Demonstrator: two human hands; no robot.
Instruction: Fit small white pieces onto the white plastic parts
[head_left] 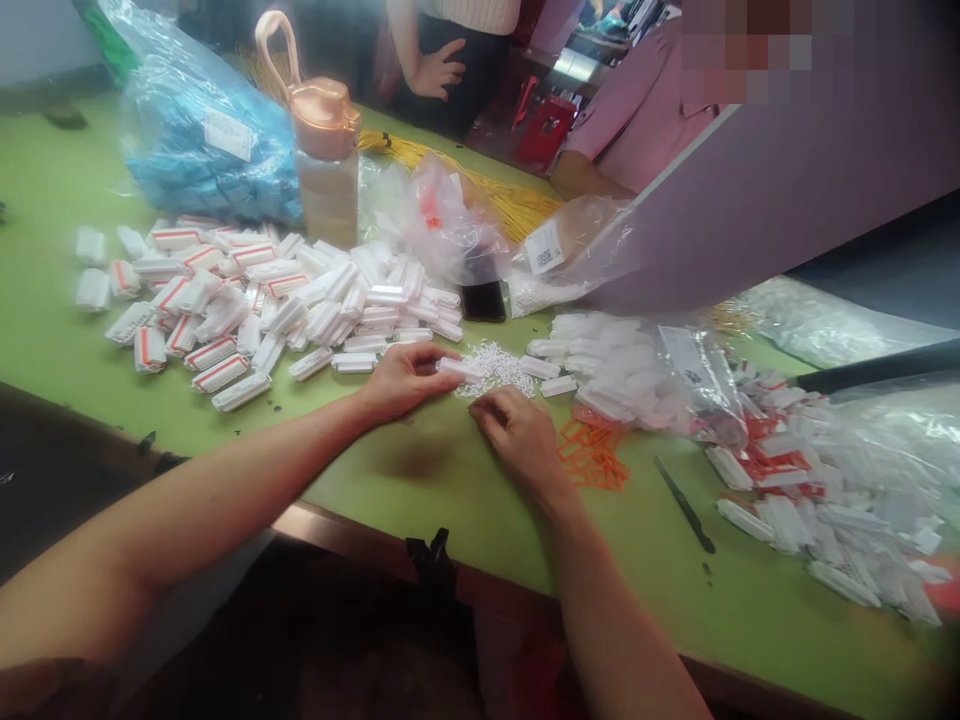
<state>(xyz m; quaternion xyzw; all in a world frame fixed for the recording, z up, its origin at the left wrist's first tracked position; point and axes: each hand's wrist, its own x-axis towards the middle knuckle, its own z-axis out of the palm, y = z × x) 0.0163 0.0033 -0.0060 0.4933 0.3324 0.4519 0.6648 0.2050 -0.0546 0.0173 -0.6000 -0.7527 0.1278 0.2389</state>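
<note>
Between the thumb and fingers of my left hand (409, 380) is a white plastic housing (459, 370), held at the edge of a heap of tiny white parts (499, 368). My right hand (517, 430) rests at the near side of that heap, its thumb and fingertips pinched together. Whatever those fingertips hold, if anything, is too small to make out. Just right of the heap lie loose white housings (557, 386). Orange plastic frames (596, 455) are piled beside my right wrist. A large pile of white housings (247, 290), some with orange strips, spreads behind my left hand.
A drinking bottle (326, 170) stands by a blue-filled plastic bag (202, 150). A phone (484, 298), yellow wires (480, 185) and clear bags lie farther back. Tweezers (684, 505) lie at right, near more white pieces (840, 540). Two people are across the green table (390, 480).
</note>
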